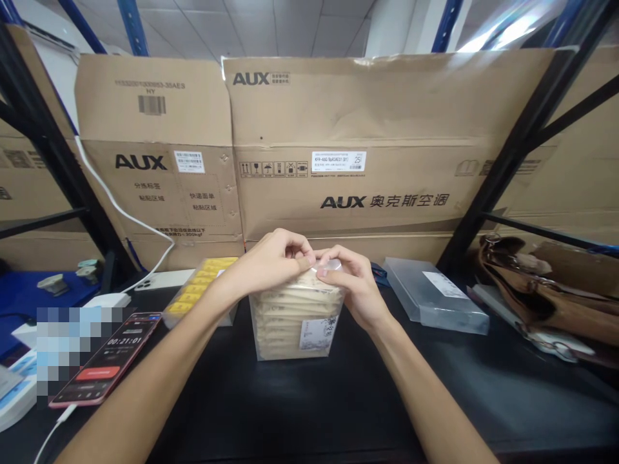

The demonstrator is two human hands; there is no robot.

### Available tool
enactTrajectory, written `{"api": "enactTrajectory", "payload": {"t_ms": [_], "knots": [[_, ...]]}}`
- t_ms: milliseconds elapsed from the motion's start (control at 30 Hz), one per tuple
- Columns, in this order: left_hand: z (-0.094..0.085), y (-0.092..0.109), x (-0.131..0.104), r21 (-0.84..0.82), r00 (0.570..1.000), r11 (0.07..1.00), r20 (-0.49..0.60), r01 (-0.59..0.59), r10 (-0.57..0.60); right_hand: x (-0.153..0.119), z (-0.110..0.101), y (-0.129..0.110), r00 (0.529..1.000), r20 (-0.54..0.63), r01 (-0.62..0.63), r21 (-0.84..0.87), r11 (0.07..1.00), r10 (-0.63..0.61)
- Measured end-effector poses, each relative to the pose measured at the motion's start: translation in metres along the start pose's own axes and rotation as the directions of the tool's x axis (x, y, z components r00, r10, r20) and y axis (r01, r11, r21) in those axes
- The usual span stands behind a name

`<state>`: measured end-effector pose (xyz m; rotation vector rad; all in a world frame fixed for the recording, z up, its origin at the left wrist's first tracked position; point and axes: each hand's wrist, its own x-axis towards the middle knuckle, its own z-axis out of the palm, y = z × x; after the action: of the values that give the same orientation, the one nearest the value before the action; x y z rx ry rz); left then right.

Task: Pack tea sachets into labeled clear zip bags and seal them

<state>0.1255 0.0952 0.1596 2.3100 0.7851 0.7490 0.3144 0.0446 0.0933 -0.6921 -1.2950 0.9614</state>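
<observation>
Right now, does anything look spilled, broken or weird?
I see nothing spilled or clearly broken. Blocky squares at left look odd because they hide part of the white power strip. The clear box of pale packets stands upright.

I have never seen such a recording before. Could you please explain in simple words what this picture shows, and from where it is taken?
There is no machine here: you see a person's bare left hand and right hand. The single picture comes from a camera worn on the head, looking forward and down. On the black surface stands a clear box of stacked pale packets. Both hands' fingers touch its clear top; how firmly they grip is unclear. To the left are yellow packs and a phone; to the right, a flat clear case and a brown bag.
</observation>
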Motion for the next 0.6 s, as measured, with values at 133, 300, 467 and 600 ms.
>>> {"api": "enactTrajectory", "payload": {"t_ms": [133, 300, 467, 600], "knots": [[0.005, 0.003, -0.005, 0.066, 0.978, 0.984, -0.113, -0.167, 0.174, -0.001, 0.000, -0.001, 0.998, -0.051, -0.027, -0.011, 1.000, 0.026], [0.008, 0.010, -0.012, 0.202, 0.953, 0.952, -0.151, -0.232, 0.264, -0.002, 0.001, 0.000, 0.999, -0.033, -0.020, -0.017, 1.000, 0.020], [0.007, 0.009, -0.009, 0.268, 0.950, 0.933, -0.135, -0.239, 0.282, -0.003, 0.007, 0.003, 0.987, -0.118, 0.107, -0.017, 0.994, -0.108], [0.005, 0.005, -0.006, 0.291, 0.967, 0.940, -0.127, -0.178, 0.223, -0.002, 0.005, -0.002, 0.969, -0.093, 0.200, -0.244, 0.949, -0.228]]}}
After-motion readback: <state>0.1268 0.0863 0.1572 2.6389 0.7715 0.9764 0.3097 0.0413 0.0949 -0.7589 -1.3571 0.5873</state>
